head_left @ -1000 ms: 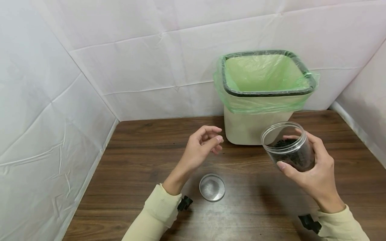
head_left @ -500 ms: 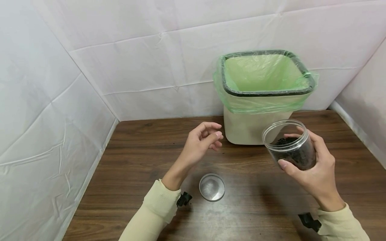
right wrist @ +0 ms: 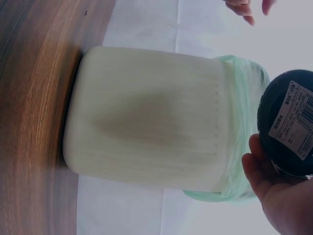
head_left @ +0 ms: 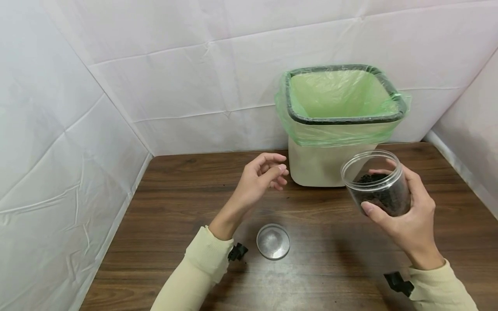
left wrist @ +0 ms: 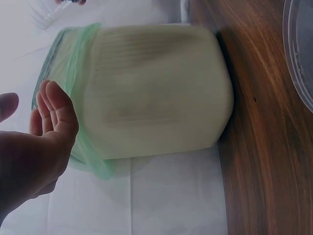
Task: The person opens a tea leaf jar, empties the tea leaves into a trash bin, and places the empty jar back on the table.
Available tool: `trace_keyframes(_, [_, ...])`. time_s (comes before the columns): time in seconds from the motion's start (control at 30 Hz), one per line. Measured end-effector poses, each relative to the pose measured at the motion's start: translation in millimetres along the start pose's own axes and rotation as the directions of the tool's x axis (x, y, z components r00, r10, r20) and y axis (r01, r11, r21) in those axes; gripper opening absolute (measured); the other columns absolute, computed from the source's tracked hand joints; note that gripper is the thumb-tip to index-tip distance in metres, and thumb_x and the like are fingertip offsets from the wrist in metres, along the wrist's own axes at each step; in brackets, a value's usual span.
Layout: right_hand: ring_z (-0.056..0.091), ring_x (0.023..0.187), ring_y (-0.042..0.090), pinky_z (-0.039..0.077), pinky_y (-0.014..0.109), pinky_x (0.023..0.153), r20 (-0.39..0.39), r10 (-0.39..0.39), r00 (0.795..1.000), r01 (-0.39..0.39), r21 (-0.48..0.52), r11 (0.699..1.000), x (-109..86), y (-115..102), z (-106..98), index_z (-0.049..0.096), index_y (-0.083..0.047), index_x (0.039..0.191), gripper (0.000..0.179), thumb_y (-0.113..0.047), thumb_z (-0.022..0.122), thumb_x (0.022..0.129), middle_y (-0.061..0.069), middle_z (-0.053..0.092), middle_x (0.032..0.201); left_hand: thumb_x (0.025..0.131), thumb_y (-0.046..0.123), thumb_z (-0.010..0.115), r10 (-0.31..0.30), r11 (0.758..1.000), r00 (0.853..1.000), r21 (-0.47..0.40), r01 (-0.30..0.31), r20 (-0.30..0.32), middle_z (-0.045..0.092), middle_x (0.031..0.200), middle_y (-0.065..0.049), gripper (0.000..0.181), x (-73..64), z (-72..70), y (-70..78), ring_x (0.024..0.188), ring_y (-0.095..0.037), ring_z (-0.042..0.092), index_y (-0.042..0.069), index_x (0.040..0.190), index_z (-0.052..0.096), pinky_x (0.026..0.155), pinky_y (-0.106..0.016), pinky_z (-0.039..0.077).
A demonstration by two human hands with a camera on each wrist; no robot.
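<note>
A clear plastic jar (head_left: 391, 199) with dark, crumbly black matter inside is gripped by my right hand (head_left: 419, 224), thumb on the near side and fingers round the far side. Its uncovered mouth tilts toward the left, off the table. From the right wrist, the jar's dark base (right wrist: 279, 105) shows a white printed label with a barcode. My left hand (head_left: 253, 183) hovers left of the bin, fingers loosely bent and holding nothing; in the left wrist view its thumb stands apart from the fingers (left wrist: 61, 110). A round clear lid (head_left: 273, 242) lies on the table below it.
A cream bin (head_left: 323, 166) with a dark rim and a green bag liner (head_left: 342, 140) stands at the back of the wooden table (head_left: 186, 207), just behind the jar. White cloth walls (head_left: 186, 82) enclose the back and sides. Small black cameras sit at both wrists.
My right hand has moved slightly up and right with the jar, which looks a little more upright. My left hand has risen a little. Lid and bin stay put.
</note>
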State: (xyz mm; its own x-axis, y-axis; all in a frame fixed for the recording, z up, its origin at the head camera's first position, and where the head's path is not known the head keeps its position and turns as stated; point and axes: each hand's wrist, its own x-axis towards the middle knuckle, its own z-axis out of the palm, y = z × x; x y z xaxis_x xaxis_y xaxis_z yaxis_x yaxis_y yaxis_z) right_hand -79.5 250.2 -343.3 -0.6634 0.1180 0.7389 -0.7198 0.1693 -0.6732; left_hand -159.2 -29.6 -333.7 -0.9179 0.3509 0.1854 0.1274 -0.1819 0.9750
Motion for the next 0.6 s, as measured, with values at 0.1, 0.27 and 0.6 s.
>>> trace_keyframes(0.1, [0.065,0.103,0.021,0.048,0.019,0.087,-0.014,-0.003,1.0,0.003,0.015,1.0,1.1,0.2,0.7,0.051,0.017,0.135,0.078,0.019,0.075,0.061,0.02,0.069,0.112,0.099,0.007,0.061,-0.005,1.0,1.0,-0.002,0.005,-0.001,0.066,0.096,-0.013,0.026,1.5,-0.9,1.4,0.076,-0.018,0.065,-0.002,0.123,0.059,0.072,-0.034,0.058])
trace_keyframes(0.27, [0.066,0.103,0.02,0.048,0.019,0.086,-0.031,0.0,1.0,0.001,0.025,1.0,3.4,-0.3,1.9,0.052,0.016,0.135,0.077,0.02,0.075,0.061,0.02,0.069,0.112,0.1,0.007,0.06,-0.013,1.0,1.0,-0.023,0.013,-0.006,0.066,0.096,-0.013,0.025,3.4,-1.2,3.8,0.076,-0.018,0.065,-0.001,0.124,0.059,0.071,-0.033,0.057])
trace_keyframes(0.6, [0.066,0.101,0.019,0.049,0.019,0.083,-0.058,0.019,0.998,-0.019,-0.001,1.0,7.6,-1.4,2.8,0.052,0.015,0.135,0.075,0.018,0.074,0.063,0.019,0.069,0.112,0.1,0.008,0.06,-0.018,0.998,1.0,-0.065,0.017,-0.003,0.064,0.097,-0.014,0.026,8.5,-1.6,10.0,0.077,-0.02,0.065,-0.001,0.124,0.059,0.071,-0.031,0.055])
